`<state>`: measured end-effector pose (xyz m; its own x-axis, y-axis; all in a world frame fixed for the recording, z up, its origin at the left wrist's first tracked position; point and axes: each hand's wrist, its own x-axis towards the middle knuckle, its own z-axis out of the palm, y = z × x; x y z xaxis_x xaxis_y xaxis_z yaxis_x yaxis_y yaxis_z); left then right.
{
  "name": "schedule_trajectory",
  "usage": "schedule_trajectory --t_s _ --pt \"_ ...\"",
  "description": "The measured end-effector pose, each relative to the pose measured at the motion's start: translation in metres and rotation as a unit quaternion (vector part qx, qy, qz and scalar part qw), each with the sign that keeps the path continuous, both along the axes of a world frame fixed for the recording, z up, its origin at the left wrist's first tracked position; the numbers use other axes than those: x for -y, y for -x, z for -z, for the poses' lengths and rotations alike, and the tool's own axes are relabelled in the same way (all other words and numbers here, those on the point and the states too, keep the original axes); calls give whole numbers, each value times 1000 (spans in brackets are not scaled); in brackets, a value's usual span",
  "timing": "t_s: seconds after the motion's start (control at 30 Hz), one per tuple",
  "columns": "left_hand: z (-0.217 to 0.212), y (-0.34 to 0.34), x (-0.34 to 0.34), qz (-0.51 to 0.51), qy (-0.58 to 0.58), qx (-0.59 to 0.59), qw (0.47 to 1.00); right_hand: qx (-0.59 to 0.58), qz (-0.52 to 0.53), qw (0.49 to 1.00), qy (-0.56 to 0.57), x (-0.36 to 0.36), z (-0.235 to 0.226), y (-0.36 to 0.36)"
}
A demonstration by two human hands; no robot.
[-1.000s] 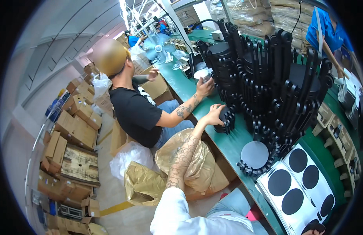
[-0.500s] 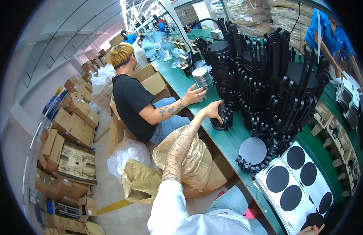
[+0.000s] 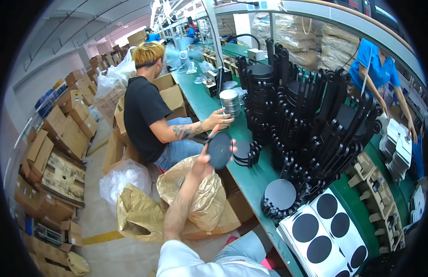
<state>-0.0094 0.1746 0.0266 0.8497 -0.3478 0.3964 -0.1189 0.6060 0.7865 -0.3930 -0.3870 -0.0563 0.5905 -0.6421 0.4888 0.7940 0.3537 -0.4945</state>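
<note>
My left hand (image 3: 204, 164) grips a black round plastic piece (image 3: 219, 151) by its rim, lifted over the near edge of the green bench (image 3: 251, 183). Just right of it on the bench lies a short pile of similar black round pieces (image 3: 243, 153). Tall stacks of black round pieces with upright arms (image 3: 299, 115) crowd the bench beyond. Closer to me stands a low stack topped by a grey disc (image 3: 280, 194). White sheets (image 3: 290, 256) bearing black round pads (image 3: 305, 229) lie at the bench's front right. My right hand is out of view.
A co-worker in a black shirt (image 3: 147, 115) sits at left, one hand by a stack of silver discs (image 3: 229, 102). Paper-lined cartons (image 3: 191, 198) stand below the bench edge. Wooden fixtures (image 3: 377, 207) line the right; another person in blue (image 3: 377, 69) handles light plates there.
My left hand has moved left off the short pile, now with a black round piece in it. My right hand, earlier at a black pad on the sheets, has left the view.
</note>
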Motion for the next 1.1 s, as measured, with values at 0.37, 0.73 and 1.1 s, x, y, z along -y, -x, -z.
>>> schedule_trajectory --t_s 0.37,0.73,1.1 --pt "-37 189 166 142 219 -121 958 -244 -93 965 -6 -179 -105 -114" --pt "-8 212 245 139 20 -184 973 -276 -169 941 -103 -195 -102 -106" --pt "-4 210 253 102 0 -167 981 -275 -154 945 -85 -194 -94 -111"
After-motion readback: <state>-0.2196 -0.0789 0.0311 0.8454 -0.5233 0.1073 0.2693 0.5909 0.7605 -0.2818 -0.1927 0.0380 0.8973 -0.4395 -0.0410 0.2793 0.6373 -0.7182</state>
